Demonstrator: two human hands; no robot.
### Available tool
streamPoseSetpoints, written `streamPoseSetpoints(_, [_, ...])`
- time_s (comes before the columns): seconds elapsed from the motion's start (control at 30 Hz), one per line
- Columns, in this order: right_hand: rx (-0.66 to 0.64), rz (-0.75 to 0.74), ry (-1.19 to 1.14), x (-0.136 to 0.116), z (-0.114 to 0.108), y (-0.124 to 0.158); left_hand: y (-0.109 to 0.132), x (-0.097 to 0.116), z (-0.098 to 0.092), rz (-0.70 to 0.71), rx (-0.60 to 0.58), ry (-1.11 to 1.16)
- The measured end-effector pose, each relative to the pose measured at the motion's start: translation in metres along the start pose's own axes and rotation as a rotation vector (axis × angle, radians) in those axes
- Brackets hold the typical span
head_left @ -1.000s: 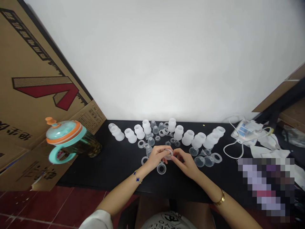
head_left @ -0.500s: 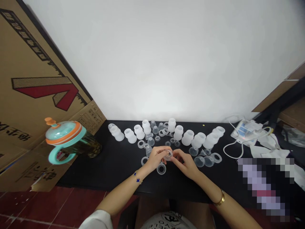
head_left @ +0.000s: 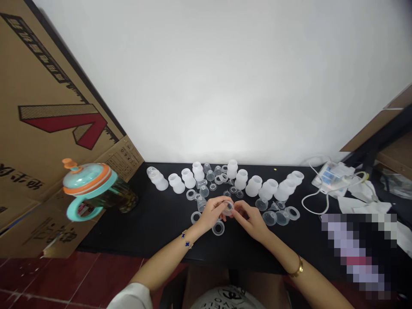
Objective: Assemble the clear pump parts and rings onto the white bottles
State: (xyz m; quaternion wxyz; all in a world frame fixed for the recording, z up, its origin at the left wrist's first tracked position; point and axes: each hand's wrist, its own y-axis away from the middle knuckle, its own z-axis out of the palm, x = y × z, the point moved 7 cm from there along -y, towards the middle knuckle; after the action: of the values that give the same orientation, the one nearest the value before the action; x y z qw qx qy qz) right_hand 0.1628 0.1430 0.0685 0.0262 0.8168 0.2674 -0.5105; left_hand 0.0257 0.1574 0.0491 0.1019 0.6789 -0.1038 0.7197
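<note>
Between my two hands, above the black table, is a clear round bottle collar (head_left: 228, 208). My left hand (head_left: 212, 211) has its fingers closed round the collar's left side. From the right, my right hand (head_left: 247, 214) pinches its edge with thumb and fingertips. Just below my left hand lies a loose clear ring (head_left: 218, 228), and another ring (head_left: 195, 217) sits to its left. A clear dome cap (head_left: 201, 204) stands beside my left fingers. Clear dome caps (head_left: 269, 218) and a flat ring (head_left: 292, 213) lie to the right of my right hand.
White bottles (head_left: 253, 186) stand in a spread row along the wall, with small clear parts among them. A large teal-lidded jug (head_left: 99, 189) is at the left by a cardboard box (head_left: 64, 86). White cables (head_left: 317, 210) and a power strip (head_left: 331, 178) lie at right.
The collar has tilted slightly between my fingers, showing more of its opening. Both hands stay almost in the same place.
</note>
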Motion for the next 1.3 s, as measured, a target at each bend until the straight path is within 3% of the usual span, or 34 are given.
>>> streamPoseSetpoints(0.2, [-0.008,0.002,-0.002,-0.0008,0.0002,0.0000,0.0012,0.0041,0.0018,0.020,-0.028,-0.060])
streamPoseSetpoints(0.37, [0.031,0.020,0.017,0.0015,-0.0027,-0.0002,0.0023,0.0071,-0.0007,0.082,0.020,-0.139])
streamPoseSetpoints(0.6, [0.051,0.028,0.008,0.0034,-0.0027,-0.0008,0.0026,0.0074,0.0017,0.061,0.011,-0.192])
streamPoseSetpoints(1.3, [0.031,0.031,0.025,0.0066,-0.0010,0.0001,0.0026,0.0103,-0.0001,0.088,0.032,-0.151])
